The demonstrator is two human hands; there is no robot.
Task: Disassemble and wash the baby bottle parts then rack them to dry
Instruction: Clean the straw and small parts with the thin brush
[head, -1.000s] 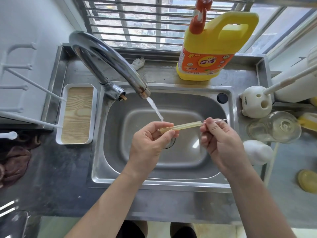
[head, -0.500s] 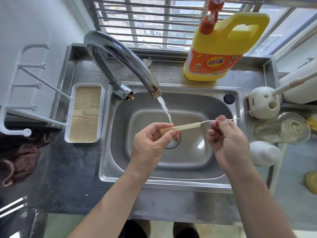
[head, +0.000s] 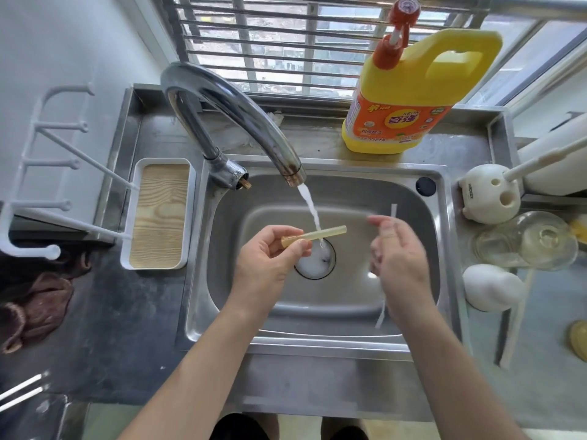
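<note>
My left hand [head: 270,262] pinches one end of a yellowish straw tube [head: 320,234] over the sink [head: 444,249]. Water from the faucet [head: 241,122] falls on the tube's free end. My right hand [head: 397,258] holds a thin white straw brush [head: 394,211], now out of the tube and turned almost upright. The brush's lower end shows blurred below the wrist. A clear glass bottle body [head: 527,242] lies on its side on the right counter, with a white round part [head: 490,287] in front of it.
A yellow detergent jug [head: 413,100] stands behind the sink. A white drying rack with pegs [head: 47,192] and its wood-patterned tray [head: 158,214] sit left of the sink. A white brush holder [head: 486,195] is at the right. A brown cloth [head: 35,306] lies at the left.
My right hand has pulled the thin brush fully out of the tube and swung it from level to near upright. My left hand keeps the tube under the water.
</note>
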